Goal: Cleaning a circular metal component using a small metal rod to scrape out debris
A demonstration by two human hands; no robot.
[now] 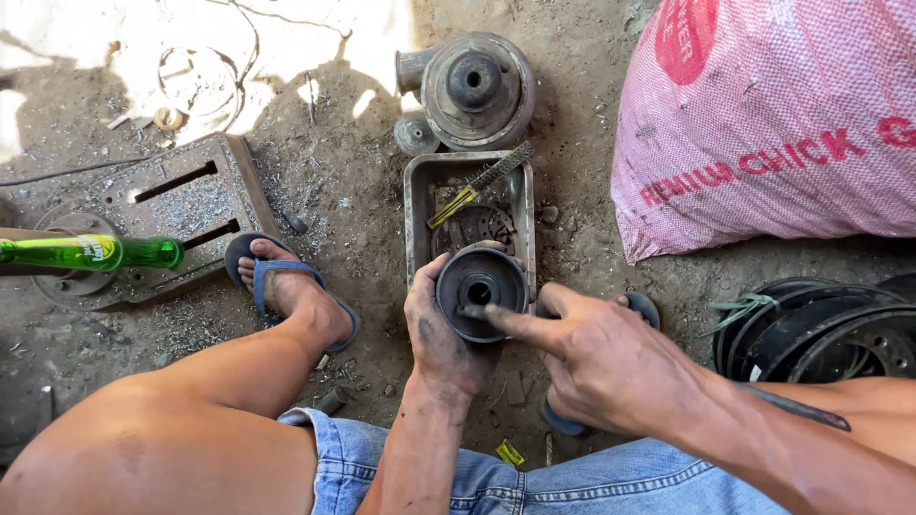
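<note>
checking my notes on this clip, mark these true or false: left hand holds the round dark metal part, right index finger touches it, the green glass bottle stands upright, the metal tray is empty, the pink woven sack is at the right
1. The left hand holds the round dark metal part: true.
2. The right hand has its index finger on that part's face: true.
3. The green glass bottle stands upright: false, it lies on its side.
4. The rectangular metal tray is empty: false, it holds a yellow-handled wire brush and a round toothed part.
5. The pink woven sack is at the right: true.
</note>
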